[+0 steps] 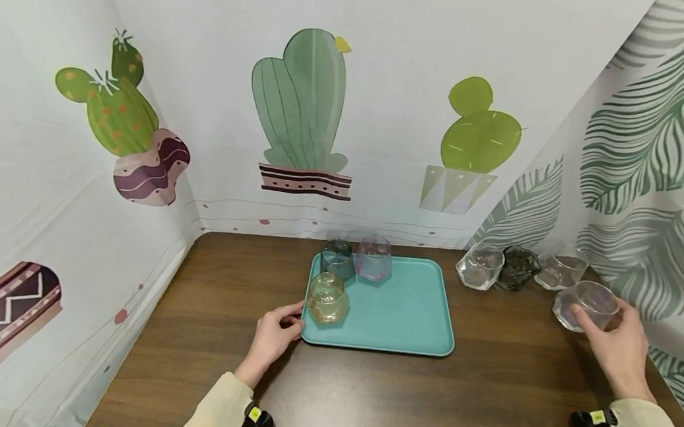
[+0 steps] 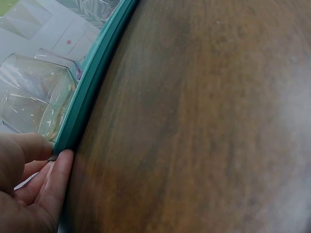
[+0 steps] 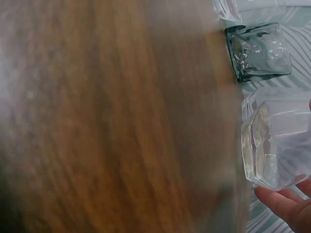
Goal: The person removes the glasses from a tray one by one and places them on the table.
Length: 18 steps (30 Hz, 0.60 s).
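Observation:
My left hand (image 1: 274,338) pinches the left rim of a teal tray (image 1: 400,317) near its front corner; thumb and fingers meet at that edge in the left wrist view. On the tray stand an amber glass (image 1: 328,298), a grey-blue glass (image 1: 337,259) and a pinkish-purple glass (image 1: 374,259), all toward its left side. Far to the right, my right hand (image 1: 621,345) grips a clear glass (image 1: 588,305) with thumb and fingers around its side. Its faceted base (image 3: 260,150) shows in the right wrist view, overlapping another clear glass behind.
Behind the held glass, a clear glass (image 1: 480,266), a dark glass (image 1: 517,268) and another clear glass (image 1: 563,267) line the back right of the brown wooden table (image 1: 364,400). A printed cactus cloth (image 1: 396,124) hangs along the back and sides.

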Tool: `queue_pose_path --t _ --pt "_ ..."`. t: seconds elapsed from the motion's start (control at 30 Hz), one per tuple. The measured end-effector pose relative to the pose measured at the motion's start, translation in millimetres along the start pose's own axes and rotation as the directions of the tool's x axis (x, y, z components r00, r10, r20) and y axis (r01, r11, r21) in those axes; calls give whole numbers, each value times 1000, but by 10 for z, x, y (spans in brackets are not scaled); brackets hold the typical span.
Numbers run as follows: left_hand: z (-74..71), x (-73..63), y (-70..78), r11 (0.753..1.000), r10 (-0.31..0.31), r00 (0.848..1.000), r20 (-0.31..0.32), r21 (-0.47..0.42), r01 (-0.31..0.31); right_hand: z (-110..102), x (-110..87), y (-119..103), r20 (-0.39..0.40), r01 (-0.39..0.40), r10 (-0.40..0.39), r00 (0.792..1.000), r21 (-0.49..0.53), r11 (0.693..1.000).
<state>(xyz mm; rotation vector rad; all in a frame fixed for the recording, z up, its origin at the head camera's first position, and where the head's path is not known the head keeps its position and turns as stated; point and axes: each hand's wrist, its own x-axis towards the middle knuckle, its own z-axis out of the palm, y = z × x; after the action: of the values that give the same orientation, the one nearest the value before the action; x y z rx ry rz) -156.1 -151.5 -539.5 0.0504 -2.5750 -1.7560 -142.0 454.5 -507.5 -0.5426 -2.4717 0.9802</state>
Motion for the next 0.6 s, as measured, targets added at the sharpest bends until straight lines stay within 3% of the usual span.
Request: queue_pose_path --t 0.6 --pt "-3 3 -5 1000 7 1000 6 4 -7 -5 105 78 10 21 -21 1000 1 1000"
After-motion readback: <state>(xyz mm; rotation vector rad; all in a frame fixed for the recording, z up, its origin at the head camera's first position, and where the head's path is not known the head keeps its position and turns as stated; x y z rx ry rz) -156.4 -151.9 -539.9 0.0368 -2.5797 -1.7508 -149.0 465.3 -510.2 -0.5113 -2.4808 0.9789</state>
